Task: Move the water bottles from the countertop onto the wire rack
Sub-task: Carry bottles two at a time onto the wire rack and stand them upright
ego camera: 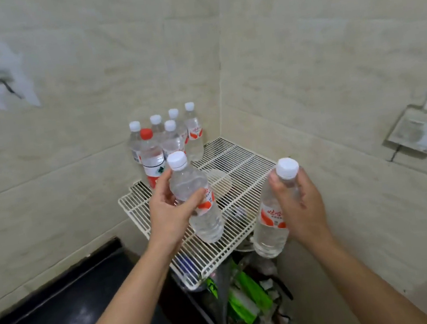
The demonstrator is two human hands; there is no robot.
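Beige tiled walls meet in a corner, and the white wire rack (237,164) fills that corner. The left hand (169,209) has its thumb and fingers wrapped round the upper body of one water bottle (207,223). The bottle's long axis is tilted, with the cap toward 11 o'clock and the base toward 5 o'clock. Its base hangs over the front half of the rack; whether it touches the wires I cannot tell.

The right hand (300,204) grips the neck and shoulder of a second bottle (269,225). That one has its cap at 1 o'clock and its base at 7 o'clock. It is off the rack's right front edge, so the left hand's bottle looks nearer to being set down.

From the left fingers, bare wire lies at about 1 o'clock. At 12 o'clock stand six upright bottles (173,137), the front one red-capped (151,156), packed into the rack's back left corner. A pale round object (222,185) shows just beyond the left bottle, either on or under the wires.

For the right bottle, the open wire is at about 10 o'clock. Each bottle probably needs righting before its base goes down.

Dark countertop (62,306) runs off at 8 o'clock. Green packaging (248,294) sits below the rack.
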